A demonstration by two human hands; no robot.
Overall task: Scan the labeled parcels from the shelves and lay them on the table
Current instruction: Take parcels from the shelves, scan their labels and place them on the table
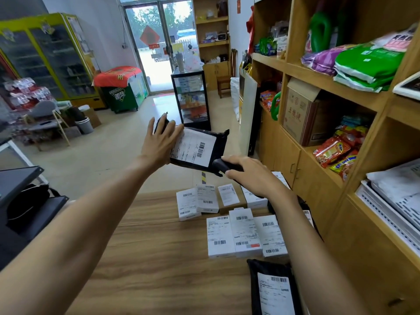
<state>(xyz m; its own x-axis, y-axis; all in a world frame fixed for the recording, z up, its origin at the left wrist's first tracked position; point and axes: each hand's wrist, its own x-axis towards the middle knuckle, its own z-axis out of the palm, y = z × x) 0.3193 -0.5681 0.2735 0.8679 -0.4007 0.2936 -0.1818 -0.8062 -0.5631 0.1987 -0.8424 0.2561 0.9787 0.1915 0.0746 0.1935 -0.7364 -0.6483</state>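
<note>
My left hand (159,142) holds a black parcel bag (200,146) up in the air above the far end of the table, its white barcode label facing me. My right hand (252,176) grips a black handheld scanner (221,167), whose head points at the lower edge of that label. On the wooden table (147,246) lie several white labeled boxes (243,235) in two rows. A second black labeled bag (272,289) lies at the table's near right corner.
Wooden shelves (322,83) on the right hold snack bags, a cardboard box and stacked packets. A black rack (25,201) stands at the left. A glass display case (193,98), a chair and drink coolers stand across the floor toward the door.
</note>
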